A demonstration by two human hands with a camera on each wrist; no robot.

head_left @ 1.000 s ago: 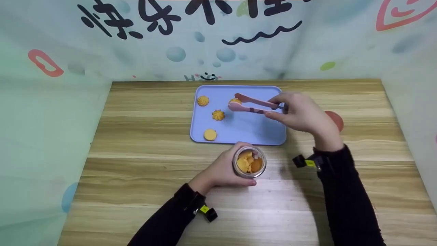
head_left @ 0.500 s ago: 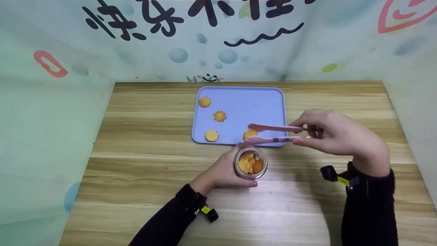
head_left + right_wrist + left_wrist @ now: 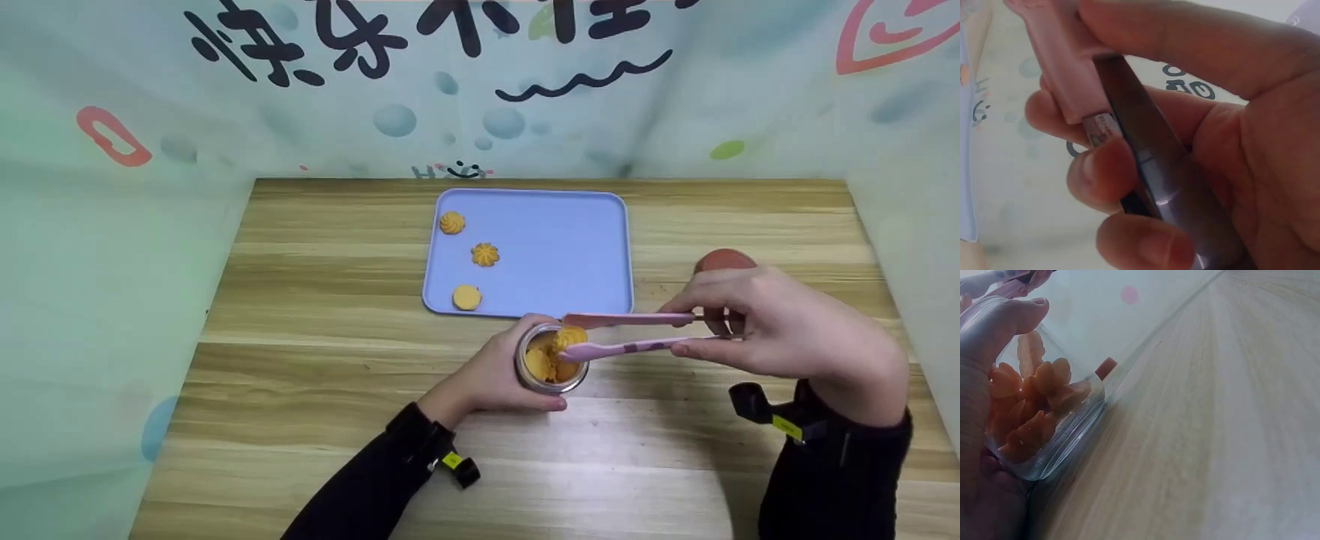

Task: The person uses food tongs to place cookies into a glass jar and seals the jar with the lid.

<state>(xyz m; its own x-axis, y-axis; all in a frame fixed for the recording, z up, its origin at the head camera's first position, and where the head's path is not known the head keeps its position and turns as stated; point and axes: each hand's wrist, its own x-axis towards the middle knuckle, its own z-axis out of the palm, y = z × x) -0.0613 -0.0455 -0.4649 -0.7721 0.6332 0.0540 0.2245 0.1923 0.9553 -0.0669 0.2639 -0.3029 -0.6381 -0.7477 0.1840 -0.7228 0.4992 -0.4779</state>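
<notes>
My left hand [image 3: 491, 371] wraps round a glass jar [image 3: 551, 389] standing on the wooden table, its mouth facing up. Through the clear wall in the left wrist view, a pile of cookies [image 3: 1030, 405] fills part of the jar. My right hand [image 3: 780, 322] grips pink tongs [image 3: 630, 320] by their handle. Between the tong tips, right at the jar's mouth, is a piped golden cookie [image 3: 571, 337]. In the right wrist view the fingers curl round the metal bend [image 3: 1157, 163] of the tongs. The tongs' tips are out of that view.
Behind the jar lies a blue tray [image 3: 555, 247] with a swirl cookie [image 3: 451, 223], a flower-shaped cookie [image 3: 485, 254] and a plain round cookie [image 3: 466, 297] along its left side. A reddish-brown round lid-like thing [image 3: 724, 259] sits beyond my right hand. A printed cloth [image 3: 337, 142] hangs behind the table.
My right hand has brought the tongs and the piped cookie from above the tray, toward me and slightly right, to the jar's mouth. My left hand stays round the jar.
</notes>
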